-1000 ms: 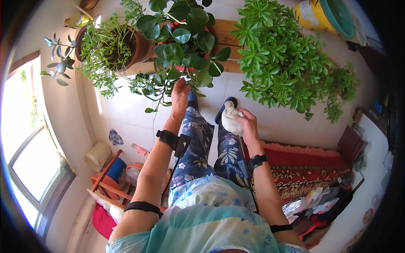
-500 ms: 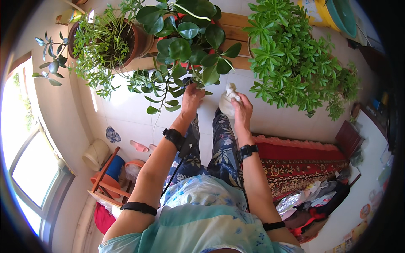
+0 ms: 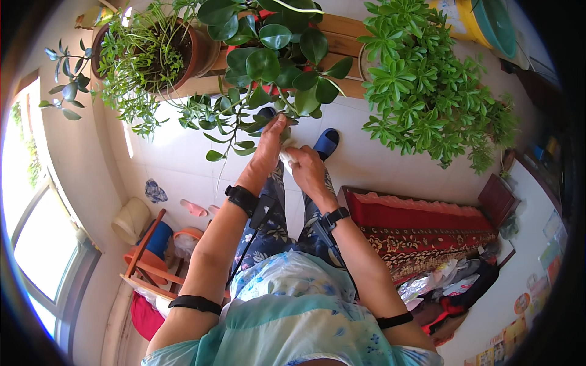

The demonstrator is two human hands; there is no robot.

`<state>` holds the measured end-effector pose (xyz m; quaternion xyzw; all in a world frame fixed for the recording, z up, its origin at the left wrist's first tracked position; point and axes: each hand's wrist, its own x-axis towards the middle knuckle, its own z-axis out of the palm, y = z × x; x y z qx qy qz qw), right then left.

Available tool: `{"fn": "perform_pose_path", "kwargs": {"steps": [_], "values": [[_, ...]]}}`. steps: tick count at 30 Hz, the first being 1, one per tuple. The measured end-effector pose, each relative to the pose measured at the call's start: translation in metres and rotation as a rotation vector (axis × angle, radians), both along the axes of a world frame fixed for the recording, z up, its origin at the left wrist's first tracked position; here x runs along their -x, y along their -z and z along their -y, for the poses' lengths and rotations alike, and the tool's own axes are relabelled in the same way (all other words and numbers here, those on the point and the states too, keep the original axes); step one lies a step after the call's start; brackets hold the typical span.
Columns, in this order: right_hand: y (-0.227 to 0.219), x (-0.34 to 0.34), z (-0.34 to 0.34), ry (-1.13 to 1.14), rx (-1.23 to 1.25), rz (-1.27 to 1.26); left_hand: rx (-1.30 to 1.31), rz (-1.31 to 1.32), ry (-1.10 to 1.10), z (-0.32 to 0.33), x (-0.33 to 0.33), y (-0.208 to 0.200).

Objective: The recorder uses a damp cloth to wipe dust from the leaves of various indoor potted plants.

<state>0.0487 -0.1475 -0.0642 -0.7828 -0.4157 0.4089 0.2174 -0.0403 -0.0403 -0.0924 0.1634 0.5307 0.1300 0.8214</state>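
Observation:
My left hand (image 3: 267,148) reaches up to the lower edge of a plant with broad, glossy dark-green leaves (image 3: 263,64). Its fingers are closed on a leaf (image 3: 289,121) at the end of a hanging stem. Just to the right and nearer to me, my right hand (image 3: 308,172) grips a white cloth (image 3: 286,160), bunched up close below that leaf. The two hands are side by side, almost touching. Part of the cloth is hidden by my right fingers, so I cannot tell if it touches the leaf.
A wooden slatted bench (image 3: 339,33) bears the plants. A brown pot (image 3: 198,58) with thin-stemmed greenery stands left, a bushy green plant (image 3: 421,85) right. A red patterned cover (image 3: 421,229) lies at right, a wooden chair (image 3: 144,244) at left. My blue slipper (image 3: 328,143) shows beyond my hands.
My right hand has moved left with the white cloth, from beside the slipper to just under the leaf. My left hand has shifted slightly left and stays at the plant.

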Motion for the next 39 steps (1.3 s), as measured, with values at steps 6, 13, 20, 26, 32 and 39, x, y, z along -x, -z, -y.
{"fn": "perform_pose_path", "kwargs": {"steps": [6, 13, 20, 26, 32, 39], "values": [[0.006, -0.037, 0.038, 0.47, 0.183, -0.225, -0.073, -0.148, 0.194, -0.001, 0.008, 0.002], [0.036, -0.064, 0.038, 0.549, 0.149, -0.239, -0.235, -0.373, 0.305, 0.002, 0.004, 0.019], [0.053, -0.044, 0.019, 0.627, 0.17, -0.556, -0.262, -0.358, 0.322, 0.001, 0.018, 0.017], [0.036, -0.04, -0.002, 0.949, 0.022, -0.729, -0.47, -0.279, 0.269, -0.007, -0.019, -0.007], [0.005, -0.047, 0.0, 0.392, 0.125, -0.677, -0.48, -0.357, 0.314, -0.003, -0.016, -0.016], [-0.04, -0.087, 0.07, 0.702, 0.122, -0.846, -0.49, -0.171, 0.399, 0.003, -0.05, -0.078]]}}
